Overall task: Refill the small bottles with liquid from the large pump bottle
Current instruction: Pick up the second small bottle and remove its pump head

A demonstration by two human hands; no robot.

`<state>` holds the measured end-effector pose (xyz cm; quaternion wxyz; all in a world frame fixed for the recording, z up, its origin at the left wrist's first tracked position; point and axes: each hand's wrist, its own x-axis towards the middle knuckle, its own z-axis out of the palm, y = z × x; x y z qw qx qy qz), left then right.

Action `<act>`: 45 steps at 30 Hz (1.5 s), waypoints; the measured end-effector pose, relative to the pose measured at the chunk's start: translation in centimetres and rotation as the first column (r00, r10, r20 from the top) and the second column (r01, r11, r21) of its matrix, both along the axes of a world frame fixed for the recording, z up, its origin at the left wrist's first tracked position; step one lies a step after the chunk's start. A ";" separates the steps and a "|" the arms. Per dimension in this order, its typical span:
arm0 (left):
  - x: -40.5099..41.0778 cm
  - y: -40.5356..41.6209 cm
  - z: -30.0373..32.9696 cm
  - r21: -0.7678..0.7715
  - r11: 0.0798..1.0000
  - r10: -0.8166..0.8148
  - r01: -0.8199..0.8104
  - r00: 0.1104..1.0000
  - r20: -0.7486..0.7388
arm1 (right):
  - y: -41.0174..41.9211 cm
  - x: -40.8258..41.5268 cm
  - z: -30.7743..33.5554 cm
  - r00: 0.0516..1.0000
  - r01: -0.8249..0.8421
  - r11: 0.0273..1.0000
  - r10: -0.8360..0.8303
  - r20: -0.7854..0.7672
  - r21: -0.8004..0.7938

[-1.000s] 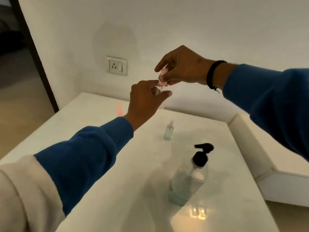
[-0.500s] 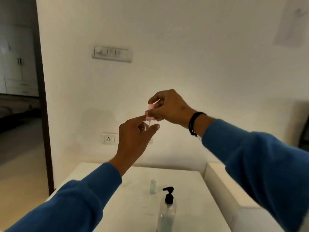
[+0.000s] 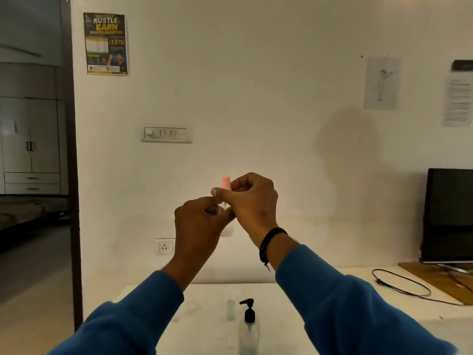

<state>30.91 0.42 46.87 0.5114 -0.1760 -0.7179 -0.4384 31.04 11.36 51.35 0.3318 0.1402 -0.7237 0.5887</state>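
Raised before the wall, the left hand (image 3: 202,221) grips a small clear bottle (image 3: 222,206) while the right hand (image 3: 252,201) pinches its pink cap (image 3: 226,182); the pump bottle (image 3: 248,329) stands on the surface (image 3: 204,334) below both hands.

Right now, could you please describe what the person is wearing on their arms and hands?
Both arms are in long blue sleeves reaching almost to the wrists. The right wrist carries a black band with a small dangling end. The left hand and right hand are bare: no gloves or rings visible.
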 end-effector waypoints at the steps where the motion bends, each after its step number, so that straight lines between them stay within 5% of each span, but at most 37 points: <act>1: 0.2 0.0 -0.1 -0.013 1.000 0.004 -0.004 1.000 -0.010 | 0.0 0.3 -0.2 1.000 0.003 1.000 -0.003 -0.008 -0.017; 12: 1.9 0.0 -0.8 -0.060 0.998 -0.035 0.034 0.999 -0.007 | -0.4 1.7 -1.6 0.999 0.027 0.996 -0.031 -0.044 -0.080; 23: 3.7 -1.0 -0.9 0.013 0.995 -0.099 0.098 0.992 0.075 | -0.8 3.2 -3.0 0.966 -0.257 0.952 0.256 -0.027 -0.168; 31: 4.8 -0.8 0.0 -0.004 0.999 -0.035 0.035 0.998 0.053 | -2.2 3.9 -3.2 0.981 -0.195 0.930 0.188 -0.053 -0.312; 45: 5.2 -0.7 -0.4 -0.030 0.999 -0.009 0.011 0.997 0.073 | -2.5 4.3 -3.7 0.973 -0.217 0.918 0.230 0.001 -0.331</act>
